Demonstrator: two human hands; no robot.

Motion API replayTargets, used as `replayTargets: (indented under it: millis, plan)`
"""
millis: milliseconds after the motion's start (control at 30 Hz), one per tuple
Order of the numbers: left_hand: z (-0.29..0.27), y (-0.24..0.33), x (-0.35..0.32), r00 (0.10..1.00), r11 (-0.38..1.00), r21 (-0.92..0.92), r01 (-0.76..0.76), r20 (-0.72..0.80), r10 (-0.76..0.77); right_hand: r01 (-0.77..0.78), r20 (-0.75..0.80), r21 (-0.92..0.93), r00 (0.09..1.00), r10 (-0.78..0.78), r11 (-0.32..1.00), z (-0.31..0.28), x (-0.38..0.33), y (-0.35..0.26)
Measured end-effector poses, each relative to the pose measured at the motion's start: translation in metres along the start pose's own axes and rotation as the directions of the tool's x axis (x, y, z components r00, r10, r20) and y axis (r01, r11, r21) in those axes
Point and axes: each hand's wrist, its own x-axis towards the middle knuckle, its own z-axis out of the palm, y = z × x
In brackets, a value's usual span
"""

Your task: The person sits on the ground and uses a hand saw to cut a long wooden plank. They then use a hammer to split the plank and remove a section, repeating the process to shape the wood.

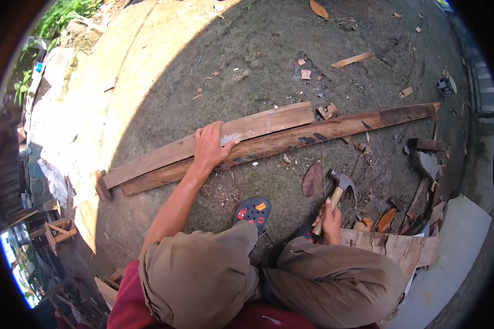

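Note:
Two long wooden boards lie side by side on the ground before me, slanting up to the right. My left hand [209, 147] grips the edge of the far, paler board [269, 119], fingers over its top and thumb toward the nearer board. The nearer board [296, 137] is darker, with rough, stained wood. A short wood block [101, 185] stands against the pale board's left end. Beside my right knee, my right hand [330, 219] is wrapped round the wooden handle of a claw hammer [335, 198], its metal head pointing up and away from the boards' near side.
A large brown leaf [312, 179] lies between the boards and hammer. Right of it are a stone-like block [424, 162], scrap wood [411, 249] and a pale sheet [450, 257]. A small dark can [446, 85] lies at far right. Wood scraps [60, 233] pile up at left.

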Motion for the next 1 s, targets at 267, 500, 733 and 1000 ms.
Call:
replayTargets:
  millis: [267,500,733,1000]
  plan:
    - [-0.002,0.010,-0.005,0.999,1.000,-0.010,0.016,-0.045,-0.016,-0.003,0.000,-0.007,1.000,0.003,1.000,-0.002,0.001,0.001]
    - [0.007,-0.007,0.003,1.000,1.000,-0.022,0.005,-0.011,-0.005,-0.003,0.014,0.012,1.000,0.003,1.000,-0.003,0.003,0.005]
    - [0.011,-0.010,0.010,0.997,0.998,-0.043,0.044,0.063,-0.041,0.000,0.004,0.031,1.000,0.000,1.000,-0.003,0.004,0.006]
    - [0.015,-0.014,0.008,0.999,0.999,-0.031,-0.007,0.041,0.008,-0.003,0.011,0.033,1.000,0.002,0.999,-0.003,0.006,0.008]
